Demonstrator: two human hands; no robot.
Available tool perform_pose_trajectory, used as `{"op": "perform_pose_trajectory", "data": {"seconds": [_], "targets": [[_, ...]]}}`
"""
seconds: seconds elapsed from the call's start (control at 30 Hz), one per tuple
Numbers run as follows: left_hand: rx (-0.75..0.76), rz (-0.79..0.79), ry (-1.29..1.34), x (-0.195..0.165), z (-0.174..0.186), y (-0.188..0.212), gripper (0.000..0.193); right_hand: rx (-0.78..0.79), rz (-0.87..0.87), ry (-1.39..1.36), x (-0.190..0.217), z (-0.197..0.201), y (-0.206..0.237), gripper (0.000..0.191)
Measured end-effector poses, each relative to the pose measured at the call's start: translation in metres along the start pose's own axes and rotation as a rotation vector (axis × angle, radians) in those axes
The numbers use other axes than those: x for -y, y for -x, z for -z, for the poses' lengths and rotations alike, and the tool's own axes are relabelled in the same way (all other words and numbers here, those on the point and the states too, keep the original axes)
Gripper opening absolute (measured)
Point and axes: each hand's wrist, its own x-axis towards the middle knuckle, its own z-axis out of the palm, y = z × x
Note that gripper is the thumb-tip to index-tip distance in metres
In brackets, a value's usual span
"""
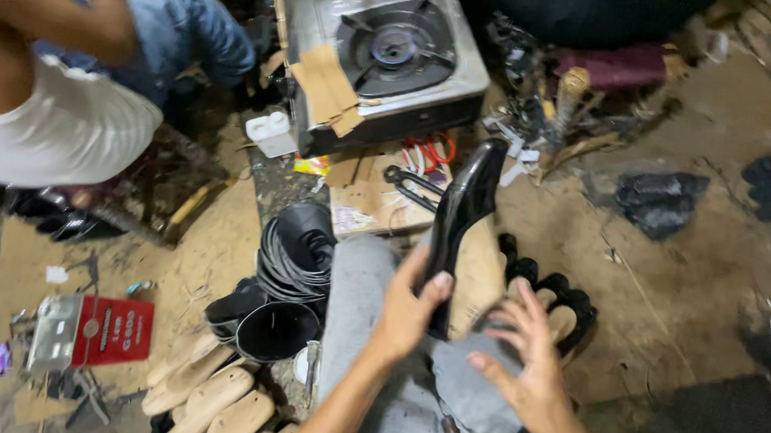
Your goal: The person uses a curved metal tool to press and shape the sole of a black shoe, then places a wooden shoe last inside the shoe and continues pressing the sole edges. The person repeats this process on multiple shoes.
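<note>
My left hand (408, 308) is closed around the waist of a glossy black shoe upper (460, 214), holding it toe-up above my lap so its surface faces me; my right hand (529, 367) hovers open just beside it, fingers spread, gripping nothing, above black soles (569, 303).

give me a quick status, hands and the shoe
Left hand gripping black glossy shoe, toe up over the lap. Right hand open, fingers spread beside it. Nothing between them.
</note>
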Motion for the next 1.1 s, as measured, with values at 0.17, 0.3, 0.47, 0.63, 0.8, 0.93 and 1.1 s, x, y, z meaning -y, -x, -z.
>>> {"op": "perform_pose_trajectory", "data": {"seconds": [0.17, 0.3, 0.47, 0.63, 0.8, 0.93, 1.1], "targets": [[0.12, -0.179, -0.407, 0.024, -0.028, 0.003, 0.047, -0.181, -0.007, -0.266, -0.005, 0.022, -0.017, 0.059], [-0.127, -0.138, -0.599, 0.037, 0.014, -0.006, 0.041, -0.284, -0.564, -0.663, -0.05, 0.113, -0.029, 0.057], [-0.3, -0.146, -0.995, 0.072, 0.047, -0.009, 0.046, -0.442, -0.771, -0.855, -0.118, 0.163, -0.01, 0.051], [-0.272, -0.133, -1.157, 0.091, 0.039, -0.003, 0.042, -0.181, -0.423, -1.426, -0.137, 0.157, 0.027, 0.055], [-0.282, -0.124, -1.098, 0.084, 0.025, -0.008, 0.039, -0.531, -0.691, -0.016, -0.145, 0.137, 0.006, 0.076], [-0.291, -0.132, -1.081, 0.078, 0.016, -0.002, 0.037, -0.698, -0.688, 0.019, -0.163, 0.144, -0.009, 0.081], [-0.328, -0.162, -1.046, 0.072, 0.03, 0.018, 0.035, -0.779, -1.038, -0.433, -0.206, 0.163, 0.003, 0.047]]}}
